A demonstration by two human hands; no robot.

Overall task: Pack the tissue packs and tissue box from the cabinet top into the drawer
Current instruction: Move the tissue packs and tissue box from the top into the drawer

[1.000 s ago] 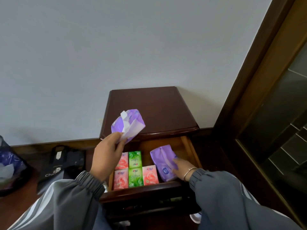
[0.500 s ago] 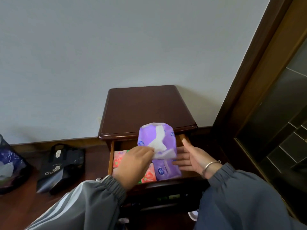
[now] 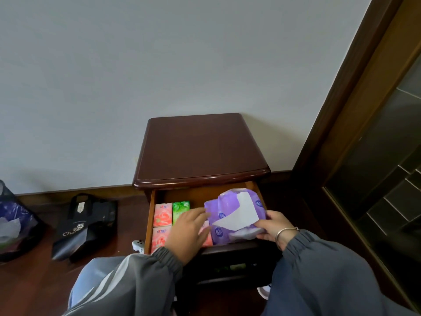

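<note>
The right hand [image 3: 273, 226] grips the near right corner of the purple tissue pack [image 3: 237, 213]. The left hand [image 3: 189, 233], fingers straight, touches its left edge (so the pack lies between them). It sits crumpled in the right half of the drawer [image 3: 149, 224], beside small pink and green packs [image 3: 163, 215], below the cabinet top [image 3: 200, 151].

glossy dark wood cabinet top [image 3: 200, 147], shiny purple plastic tissue pack [image 3: 234, 215], matt grey cloth sleeves [image 3: 323, 270]

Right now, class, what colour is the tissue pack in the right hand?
Purple with white; the head view shows the tissue pack best.
</note>
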